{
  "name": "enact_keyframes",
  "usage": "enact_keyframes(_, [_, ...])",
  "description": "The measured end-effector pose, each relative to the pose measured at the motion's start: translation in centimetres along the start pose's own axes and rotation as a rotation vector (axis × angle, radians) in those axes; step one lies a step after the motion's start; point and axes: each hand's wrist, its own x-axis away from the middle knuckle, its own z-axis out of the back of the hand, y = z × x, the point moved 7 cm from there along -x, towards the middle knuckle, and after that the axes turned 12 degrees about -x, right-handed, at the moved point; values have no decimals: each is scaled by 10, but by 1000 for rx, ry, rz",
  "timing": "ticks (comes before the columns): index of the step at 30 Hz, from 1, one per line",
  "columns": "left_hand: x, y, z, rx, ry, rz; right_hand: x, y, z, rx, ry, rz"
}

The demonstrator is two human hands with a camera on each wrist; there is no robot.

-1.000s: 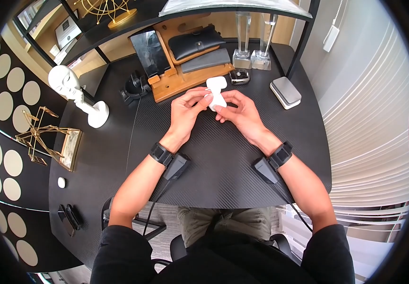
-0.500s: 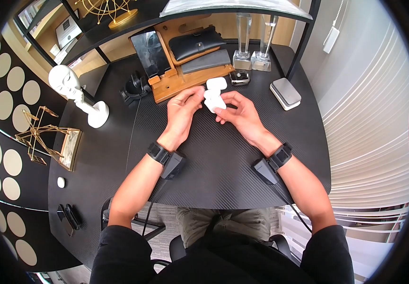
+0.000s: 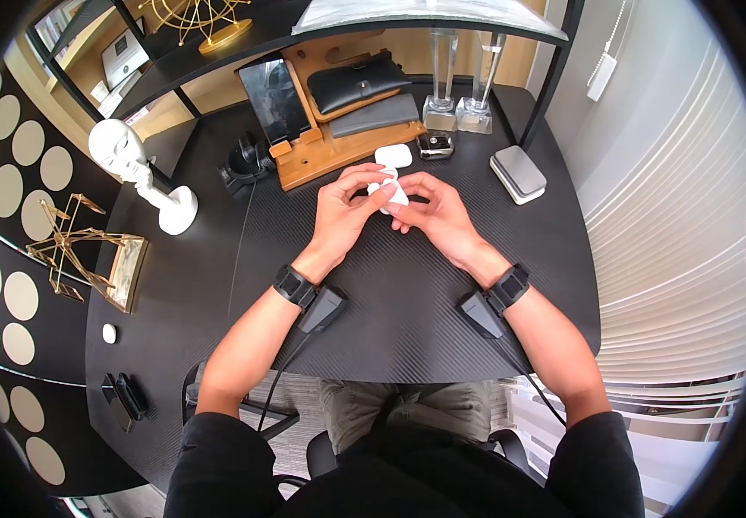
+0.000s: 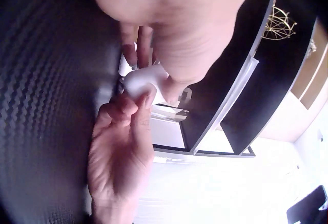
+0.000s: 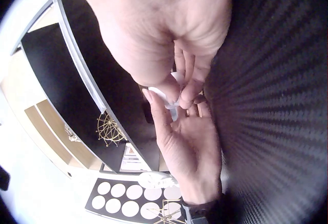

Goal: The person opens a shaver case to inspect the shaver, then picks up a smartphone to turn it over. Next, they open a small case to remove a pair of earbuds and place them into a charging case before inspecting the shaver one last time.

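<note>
Over the desk, both hands meet at a small white case (image 3: 398, 198), which looks like an earbud case with rounded corners. My left hand (image 3: 336, 211) pinches its left side between thumb and fingers. On the other side my right hand (image 3: 447, 217) grips it, thumb across the near face. Fingers hide much of the case; its pale side (image 4: 146, 80) shows between the two thumbs in the left wrist view. Just beyond the fingertips a second rounded white piece (image 3: 393, 156) lies in front of the wooden stand.
The wooden stand (image 3: 304, 164) holds a phone (image 3: 276, 99) and a black pouch (image 3: 357, 84). Right of it are a small dark case (image 3: 436, 145), clear trophies (image 3: 474, 114) and a silver-white box (image 3: 519, 173). Headphones (image 3: 245, 162) and a white head sculpture (image 3: 174, 210) stand left.
Half a second ago my left hand was drawn off the white case, which showed an upper flap. Now its fingers are back on the case. My right hand stays on it throughout.
</note>
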Motion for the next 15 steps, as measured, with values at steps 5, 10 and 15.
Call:
enact_keyframes(5, [-1,-8,8,250,81,96,-1,3,0,56,-4,-40])
enact_keyframes(10, [0,-10,13,272,128,153,0,2,0,59,3,-41])
enact_keyframes(15, [0,-11,12,271,131,156,1,2,0,50,1,-41])
